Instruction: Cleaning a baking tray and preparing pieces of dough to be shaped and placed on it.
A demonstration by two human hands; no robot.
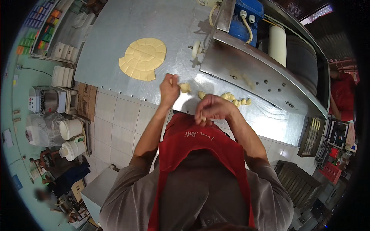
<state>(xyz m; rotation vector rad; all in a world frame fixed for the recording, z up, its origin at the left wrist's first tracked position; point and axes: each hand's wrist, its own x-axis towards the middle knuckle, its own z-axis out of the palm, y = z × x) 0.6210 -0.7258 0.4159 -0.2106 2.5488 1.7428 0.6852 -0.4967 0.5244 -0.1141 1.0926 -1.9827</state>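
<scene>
Dough sheet point(142, 59) on the steel table point(104, 57), well to the left of the machine point(246, 69).

Scored lines divide the roundish sheet into segments (two corners jut from its lower edge). Between it and the machine is the left hand point(169, 92), fingers curled together; I cannot tell whether they clamp anything. Just beside that hand, on the side toward the machine, a small square point(185, 88) shows. The right hand point(216, 107) is in front of the machine, over the table's near edge, fingers bent inward; its grip is unclear too. Small pieces point(236, 102) lie clustered along the machine's near side, and a lone piece point(201, 94) is near its left end, between the hands.
</scene>
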